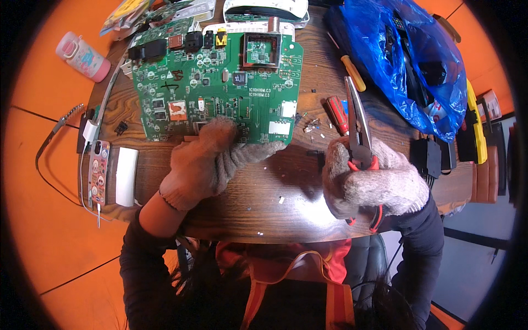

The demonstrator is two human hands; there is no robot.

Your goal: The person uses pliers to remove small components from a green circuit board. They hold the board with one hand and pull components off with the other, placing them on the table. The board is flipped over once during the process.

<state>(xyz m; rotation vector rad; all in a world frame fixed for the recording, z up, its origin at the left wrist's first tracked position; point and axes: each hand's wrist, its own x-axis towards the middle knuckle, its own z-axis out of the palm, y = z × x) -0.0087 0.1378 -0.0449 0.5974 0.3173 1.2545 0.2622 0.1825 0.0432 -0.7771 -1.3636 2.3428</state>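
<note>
A large green circuit board (220, 93) is held up and tilted above the table by my left hand (209, 157), gloved in knit fabric. The thumb presses on the board's face and the fingers run along beneath its lower edge. Chips, a square metal frame and several jacks, one of them yellow, are fixed to the board. My gloved right hand (379, 179) is wrapped round long-nose pliers (359, 124) with red and black handles. Their jaws point up and away, to the right of the board and apart from it.
Beyond the pliers lie a red-handled screwdriver (336, 114), a yellow-handled screwdriver (353, 72) and a blue plastic bag (385, 66) of parts. Small loose components (316, 124) are scattered on the wooden table (247, 212). A phone (99, 173), a white piece (127, 176) and a bottle (82, 58) are at the left.
</note>
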